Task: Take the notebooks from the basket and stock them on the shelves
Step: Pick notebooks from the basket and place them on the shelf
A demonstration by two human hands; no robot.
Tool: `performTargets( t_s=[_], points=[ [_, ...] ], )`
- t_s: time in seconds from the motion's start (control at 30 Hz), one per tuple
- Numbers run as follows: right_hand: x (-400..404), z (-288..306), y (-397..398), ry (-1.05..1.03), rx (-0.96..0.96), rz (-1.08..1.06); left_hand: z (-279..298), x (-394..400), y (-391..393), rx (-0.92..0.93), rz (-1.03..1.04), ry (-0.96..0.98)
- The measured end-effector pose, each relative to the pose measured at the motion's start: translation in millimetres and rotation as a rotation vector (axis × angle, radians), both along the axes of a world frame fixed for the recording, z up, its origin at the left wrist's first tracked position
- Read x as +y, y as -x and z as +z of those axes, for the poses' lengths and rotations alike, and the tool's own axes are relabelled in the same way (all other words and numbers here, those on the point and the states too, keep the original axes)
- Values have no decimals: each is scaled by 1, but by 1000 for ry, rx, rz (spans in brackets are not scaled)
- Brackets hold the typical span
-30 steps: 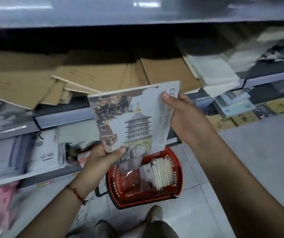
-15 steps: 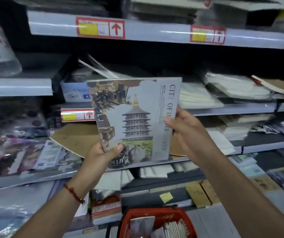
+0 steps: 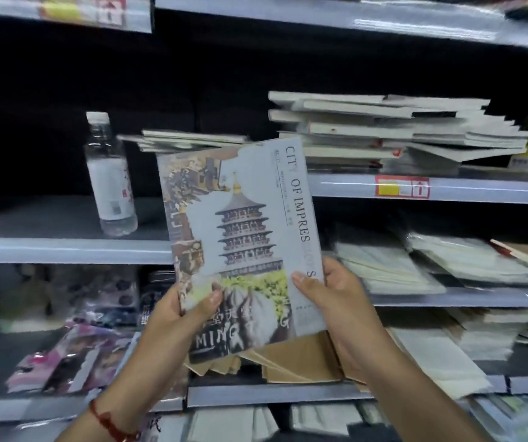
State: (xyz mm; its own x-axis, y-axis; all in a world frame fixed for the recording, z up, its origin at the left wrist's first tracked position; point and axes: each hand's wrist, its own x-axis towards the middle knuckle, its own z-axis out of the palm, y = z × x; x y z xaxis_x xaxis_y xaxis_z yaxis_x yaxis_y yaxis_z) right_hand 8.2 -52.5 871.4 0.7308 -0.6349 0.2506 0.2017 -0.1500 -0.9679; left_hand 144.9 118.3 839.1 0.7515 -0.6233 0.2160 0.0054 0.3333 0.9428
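Notebook btm corners behind hands, title partly glared out; shelf tags too blurred to read

Grey metal shop shelving in tiers against a dark back panel, red-and-yellow price tags on the shelf edges, clear water bottle standing upright on the left shelf, glossy packets lower left, dim lighting

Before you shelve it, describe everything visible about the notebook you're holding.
The notebook is thin, with a glossy pale grey cover showing a tiered pagoda, a brown collage strip and the words "CITY OF IMPRES…". It stands nearly upright, cover toward the camera, in front of the shelves. The left hand and right hand grip its lower corners, thumbs on the cover.
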Motion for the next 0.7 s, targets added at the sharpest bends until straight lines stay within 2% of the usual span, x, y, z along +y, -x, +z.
performTargets(
  t_s=[0.17,0.33,0.47,0.6,0.7],
  points=[
    [8,48,-23,40,25,55,23,20,-8,30,-41,-27],
    [-2,107,-55,-20,124,133,75,25,-20,-75,48,-21],
    [-12,154,-83,-28,191,116,124,17,-43,-121,95,-43],
    [-22,186,-102,-43,231,75,165,2,-68,-60,56,-119],
    [-27,202,-108,-21,281,69,184,-9,-87,53,31,-173]
  ],
)
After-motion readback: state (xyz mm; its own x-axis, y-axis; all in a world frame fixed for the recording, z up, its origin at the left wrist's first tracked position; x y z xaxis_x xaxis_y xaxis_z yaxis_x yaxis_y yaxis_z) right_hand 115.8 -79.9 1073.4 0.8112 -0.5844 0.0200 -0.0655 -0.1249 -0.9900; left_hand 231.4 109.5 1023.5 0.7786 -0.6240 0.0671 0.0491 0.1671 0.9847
